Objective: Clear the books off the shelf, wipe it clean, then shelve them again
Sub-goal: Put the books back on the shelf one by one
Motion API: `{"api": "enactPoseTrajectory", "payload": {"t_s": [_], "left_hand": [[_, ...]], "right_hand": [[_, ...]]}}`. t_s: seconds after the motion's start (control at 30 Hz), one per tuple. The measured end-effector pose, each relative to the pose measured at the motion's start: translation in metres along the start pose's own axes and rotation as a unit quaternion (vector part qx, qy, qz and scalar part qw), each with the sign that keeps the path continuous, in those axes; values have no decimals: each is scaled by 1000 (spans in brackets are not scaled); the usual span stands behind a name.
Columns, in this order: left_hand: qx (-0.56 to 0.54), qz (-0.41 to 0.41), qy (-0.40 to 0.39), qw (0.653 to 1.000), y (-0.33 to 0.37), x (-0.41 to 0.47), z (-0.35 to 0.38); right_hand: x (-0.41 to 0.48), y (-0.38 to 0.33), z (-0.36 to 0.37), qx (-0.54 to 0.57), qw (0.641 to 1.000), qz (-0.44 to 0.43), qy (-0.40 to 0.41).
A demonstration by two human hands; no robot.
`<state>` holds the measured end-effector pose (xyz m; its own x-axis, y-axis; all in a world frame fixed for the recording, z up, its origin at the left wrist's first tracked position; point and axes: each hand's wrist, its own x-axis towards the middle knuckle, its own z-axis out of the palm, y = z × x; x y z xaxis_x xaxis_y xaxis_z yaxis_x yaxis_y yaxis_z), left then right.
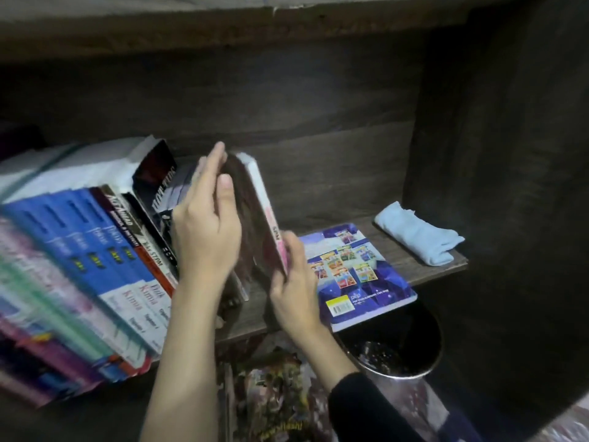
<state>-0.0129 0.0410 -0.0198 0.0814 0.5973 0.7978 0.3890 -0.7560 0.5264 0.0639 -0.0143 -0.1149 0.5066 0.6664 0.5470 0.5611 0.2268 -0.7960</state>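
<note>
A row of leaning books (95, 260) fills the left half of the dark wooden shelf (411, 263). My left hand (207, 231) grips the top of a thick pink-spined book (266, 212) that stands tilted at the row's right end. My right hand (294, 282) holds the same book at its lower spine. To the right of it, a purple-blue book (357, 275) lies flat, its corner past the shelf's front edge. A folded light-blue cloth (420, 232) lies at the shelf's far right.
A round metal bin (398, 349) stands below the shelf's front edge, under the flat book. Colourful clutter (277, 390) lies on the floor beneath my arms. A dark side panel (497, 154) closes the shelf on the right; another board (223, 30) runs overhead.
</note>
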Motion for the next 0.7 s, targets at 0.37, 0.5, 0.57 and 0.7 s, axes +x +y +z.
{"api": "enactPoseTrajectory", "payload": {"t_s": [0.37, 0.5, 0.57, 0.7], "left_hand": [[223, 64, -201, 952, -12, 0, -41], [260, 60, -243, 933, -11, 3, -44], [277, 45, -255, 925, -10, 3, -44], [305, 19, -259, 916, -8, 4, -44]], "right_hand": [[-19, 21, 56, 12, 998, -41, -48], [-17, 19, 58, 15, 996, -17, -89], [-14, 18, 57, 14, 994, -7, -108], [5, 25, 48, 14, 973, 62, -223]]}}
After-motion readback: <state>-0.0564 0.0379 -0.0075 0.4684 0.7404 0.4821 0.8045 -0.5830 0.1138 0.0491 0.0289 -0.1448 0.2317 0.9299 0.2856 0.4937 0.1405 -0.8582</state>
